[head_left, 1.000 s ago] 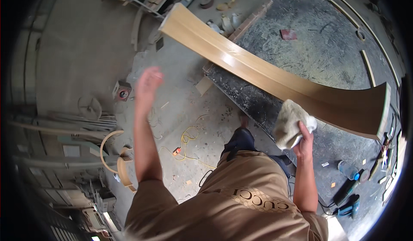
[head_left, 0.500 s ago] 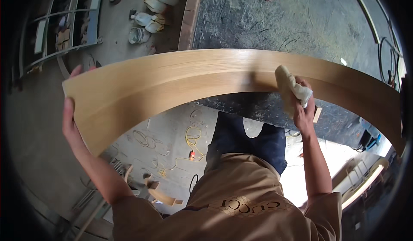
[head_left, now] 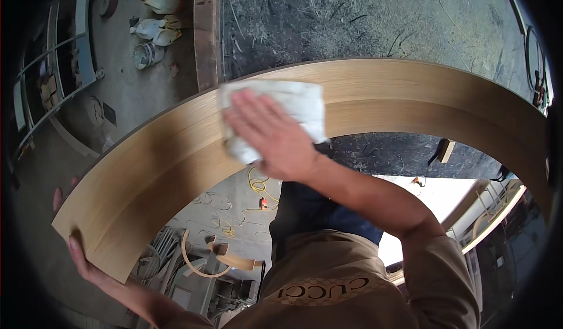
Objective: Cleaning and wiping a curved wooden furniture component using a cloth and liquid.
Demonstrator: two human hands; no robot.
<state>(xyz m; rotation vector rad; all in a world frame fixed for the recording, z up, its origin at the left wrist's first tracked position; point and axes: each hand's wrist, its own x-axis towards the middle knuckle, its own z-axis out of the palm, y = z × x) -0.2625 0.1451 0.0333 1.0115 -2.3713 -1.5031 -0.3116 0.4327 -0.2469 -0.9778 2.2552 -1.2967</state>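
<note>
Bench sits beneath the mid & R part of our panel, a long curved wood pc; panel's L end juts past bench edge. Cloth is on panel's face, L of ctr. Our R hand presses flat atop cloth, fingers outstretched, a bit blurred, w/ panel right under. Our L hand grips panel's far L end, fingers partly hidden behind it.
</note>
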